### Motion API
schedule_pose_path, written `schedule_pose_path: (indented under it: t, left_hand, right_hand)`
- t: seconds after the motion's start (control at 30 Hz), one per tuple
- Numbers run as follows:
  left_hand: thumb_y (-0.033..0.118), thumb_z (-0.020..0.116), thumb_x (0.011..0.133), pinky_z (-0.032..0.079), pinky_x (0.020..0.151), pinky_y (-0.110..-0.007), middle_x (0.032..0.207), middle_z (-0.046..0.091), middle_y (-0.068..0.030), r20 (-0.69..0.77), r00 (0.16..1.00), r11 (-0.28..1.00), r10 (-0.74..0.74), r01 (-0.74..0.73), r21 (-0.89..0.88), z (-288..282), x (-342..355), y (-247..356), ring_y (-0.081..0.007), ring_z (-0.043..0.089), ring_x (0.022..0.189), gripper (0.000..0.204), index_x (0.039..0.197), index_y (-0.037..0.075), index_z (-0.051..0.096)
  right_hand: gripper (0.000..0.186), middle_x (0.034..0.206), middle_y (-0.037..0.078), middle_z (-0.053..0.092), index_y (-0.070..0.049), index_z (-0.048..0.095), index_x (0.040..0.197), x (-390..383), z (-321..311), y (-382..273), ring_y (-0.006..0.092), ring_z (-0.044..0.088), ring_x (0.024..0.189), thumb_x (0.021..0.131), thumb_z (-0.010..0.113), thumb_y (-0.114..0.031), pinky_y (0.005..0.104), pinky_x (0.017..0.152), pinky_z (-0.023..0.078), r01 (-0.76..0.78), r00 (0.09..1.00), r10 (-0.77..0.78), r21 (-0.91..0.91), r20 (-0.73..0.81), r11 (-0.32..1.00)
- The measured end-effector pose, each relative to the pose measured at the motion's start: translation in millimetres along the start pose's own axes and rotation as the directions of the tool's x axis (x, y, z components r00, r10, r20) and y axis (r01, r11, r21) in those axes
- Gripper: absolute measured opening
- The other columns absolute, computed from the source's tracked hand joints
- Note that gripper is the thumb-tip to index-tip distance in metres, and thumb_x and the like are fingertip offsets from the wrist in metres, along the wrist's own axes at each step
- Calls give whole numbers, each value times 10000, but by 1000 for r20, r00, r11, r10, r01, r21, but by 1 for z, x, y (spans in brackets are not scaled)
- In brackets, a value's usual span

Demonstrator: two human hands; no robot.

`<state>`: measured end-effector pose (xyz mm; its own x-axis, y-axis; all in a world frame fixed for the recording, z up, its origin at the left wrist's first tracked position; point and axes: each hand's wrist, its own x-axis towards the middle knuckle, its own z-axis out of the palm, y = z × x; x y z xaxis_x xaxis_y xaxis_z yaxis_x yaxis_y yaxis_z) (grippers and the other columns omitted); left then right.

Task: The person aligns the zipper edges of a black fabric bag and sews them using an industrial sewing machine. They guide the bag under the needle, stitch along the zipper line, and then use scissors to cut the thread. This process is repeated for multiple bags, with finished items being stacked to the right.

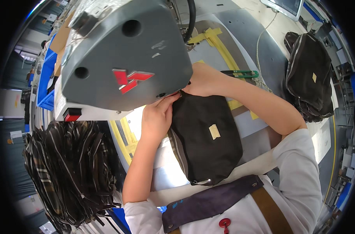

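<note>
A black fabric pouch (203, 142) with a silver zip down its left side and a small yellowish tape patch lies in front of me. Its far end reaches under the grey head of a sewing machine (127, 62). My left hand (158, 117) is closed at the pouch's far left corner, fingers pressed together on the fabric. At the far edge, my right hand (204, 80) is curled closed against the pouch, with its fingertips mostly behind the machine head. The needle area is hidden by that head.
Green-handled thread snips (243, 73) lie just beyond my right forearm. Several dark pouches are stacked (310, 78) at the right. A thick pile of dark zipped pieces (70, 171) hangs at the left. Yellow tape strips (220, 45) mark the machine bed; a blue bin (47, 84) stands far left.
</note>
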<state>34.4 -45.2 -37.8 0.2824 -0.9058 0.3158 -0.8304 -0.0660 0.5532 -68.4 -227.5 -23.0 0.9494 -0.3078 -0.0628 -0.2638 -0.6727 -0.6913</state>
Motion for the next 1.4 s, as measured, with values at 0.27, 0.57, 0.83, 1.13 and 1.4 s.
schedule_pose_path:
  t: [0.27,0.57,0.83,1.13,1.4]
  left_hand:
    - [-119,564,773,516,866,-386,1095,678,-87,81,987,977,142,-153,149,-8,8,9,-300,641,999,286,989,10,701]
    - [-99,591,775,518,862,-372,1097,680,-80,53,995,982,88,-96,163,-7,2,6,-289,645,993,288,1008,32,699]
    - [-99,587,777,523,839,-367,1093,685,-72,36,999,989,34,-39,141,-5,-2,3,-280,653,976,292,1008,37,704]
    - [-107,577,751,522,858,-383,1103,674,-87,60,989,956,138,-149,255,-7,3,11,-294,648,989,296,1004,4,685]
    - [-77,601,743,528,835,-384,1090,670,-89,68,986,957,152,-164,241,-8,2,8,-293,648,978,277,997,6,673]
  right_hand:
    - [183,786,205,661,-2,655,797,-1,8,5,389,641,799,762,599,-172,455,701,505,35,997,-39,-58,-64,998]
    - [199,834,166,664,-33,638,861,-6,11,3,372,632,816,813,588,-219,465,688,501,48,989,-70,-164,-130,985]
    - [205,817,135,679,-32,667,831,-10,11,0,330,656,824,772,632,-225,443,695,521,10,989,-29,-133,-143,991]
    - [170,800,119,673,-50,647,821,-12,17,0,314,653,814,774,627,-212,432,691,517,49,967,-95,-192,-236,980]
    - [116,809,92,666,-66,630,813,-2,6,1,298,644,805,772,618,-174,413,679,504,1,993,-8,-53,-121,999]
